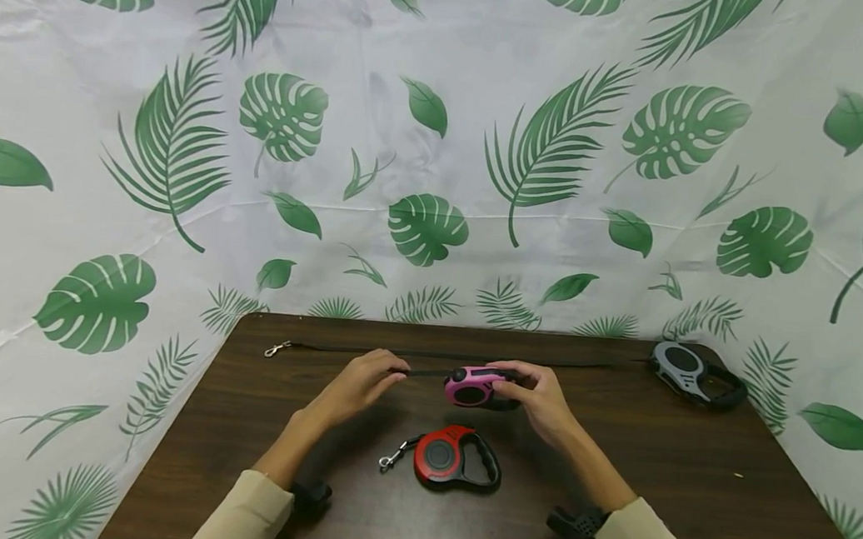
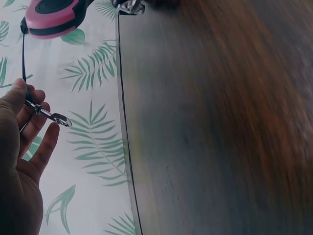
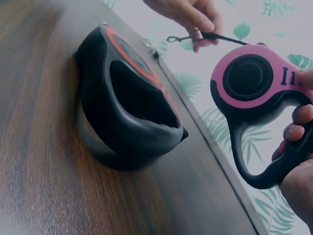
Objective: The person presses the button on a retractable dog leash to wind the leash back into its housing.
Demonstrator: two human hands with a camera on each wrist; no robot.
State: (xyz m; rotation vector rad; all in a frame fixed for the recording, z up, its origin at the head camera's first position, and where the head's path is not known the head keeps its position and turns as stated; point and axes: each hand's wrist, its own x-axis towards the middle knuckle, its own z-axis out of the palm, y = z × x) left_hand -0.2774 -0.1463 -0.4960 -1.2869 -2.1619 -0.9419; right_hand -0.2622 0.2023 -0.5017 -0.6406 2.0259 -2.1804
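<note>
In the head view a pink and black retractable leash (image 1: 471,387) is held above the table by my right hand (image 1: 541,401). Its black handle (image 3: 264,179) lies within the curled right fingers in the right wrist view. To the left, my left hand (image 1: 365,383) pinches the end of the black cord, which runs out of the pink casing. A silver clip (image 2: 54,116) sticks out beside the left fingers in the left wrist view. Below both hands, a red and black leash (image 1: 439,455) lies on the table with its own clip (image 1: 386,463) at its left.
A grey and black leash (image 1: 682,364) lies at the table's back right corner. Its black cord stretches along the back to a metal clip (image 1: 273,349) at the left. Behind the brown table (image 1: 688,471) hangs a leaf-patterned cloth (image 1: 358,239).
</note>
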